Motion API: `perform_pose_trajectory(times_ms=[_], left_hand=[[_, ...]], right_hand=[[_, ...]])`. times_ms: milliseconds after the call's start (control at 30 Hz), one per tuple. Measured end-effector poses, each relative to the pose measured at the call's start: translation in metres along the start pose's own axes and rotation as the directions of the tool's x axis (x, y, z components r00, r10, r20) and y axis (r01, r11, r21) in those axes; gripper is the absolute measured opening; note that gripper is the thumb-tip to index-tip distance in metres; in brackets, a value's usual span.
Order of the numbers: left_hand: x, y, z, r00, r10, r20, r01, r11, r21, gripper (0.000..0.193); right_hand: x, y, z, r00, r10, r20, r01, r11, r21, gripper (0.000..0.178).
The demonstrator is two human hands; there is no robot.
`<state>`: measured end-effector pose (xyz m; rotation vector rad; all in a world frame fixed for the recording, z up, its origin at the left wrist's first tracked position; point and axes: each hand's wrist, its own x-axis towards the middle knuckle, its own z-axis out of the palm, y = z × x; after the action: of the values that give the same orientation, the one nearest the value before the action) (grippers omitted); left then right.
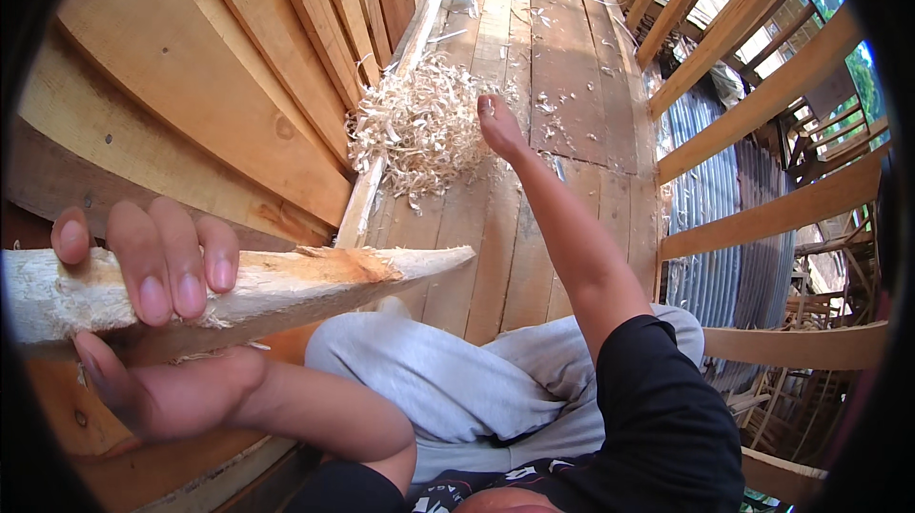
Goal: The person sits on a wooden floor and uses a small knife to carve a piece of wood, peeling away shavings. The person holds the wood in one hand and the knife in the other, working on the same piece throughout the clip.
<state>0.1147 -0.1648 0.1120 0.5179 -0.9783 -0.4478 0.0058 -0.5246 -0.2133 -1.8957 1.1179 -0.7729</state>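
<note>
A thick, pale piece of wood (286, 275) with rough, shaved sides lies across the lower left, narrowing to a point toward the middle. My left hand (172, 294) grips it, four fingers over the top and the thumb below. Stretched out ahead over the plank floor, my right hand (499, 128) is closed beside a heap of curly wood shavings (419, 127). What its fingers hold, if anything, is too small and hidden to tell.
Upright boards (191, 65) form a wall on the left, with a narrow beam (362, 198) along its foot. A slatted railing (762, 160) runs along the right, above corrugated metal sheets (705, 208). A small pale object (460, 3) sits on the plank floor (581, 84) beyond the shavings.
</note>
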Motion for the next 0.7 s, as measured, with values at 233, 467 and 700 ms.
perform_pose_trajectory(times_ms=[233,467,700], left_hand=[[0.001,-0.002,0.004,0.999,-0.019,0.038,0.021,0.999,-0.036,0.039],[0.003,0.002,-0.004,1.0,-0.011,0.013,0.011,1.0,-0.002,0.038],[0.005,0.003,-0.002,1.0,-0.022,0.012,0.022,1.0,0.004,0.04]], right_hand=[[0.013,0.058,-0.024,0.565,-0.049,-0.824,-0.677,0.543,-0.497,0.063],[0.017,0.062,-0.074,0.91,0.122,-0.395,-0.103,0.992,0.069,0.059],[0.032,0.06,-0.092,0.955,0.283,0.088,-0.292,0.847,0.444,0.066]])
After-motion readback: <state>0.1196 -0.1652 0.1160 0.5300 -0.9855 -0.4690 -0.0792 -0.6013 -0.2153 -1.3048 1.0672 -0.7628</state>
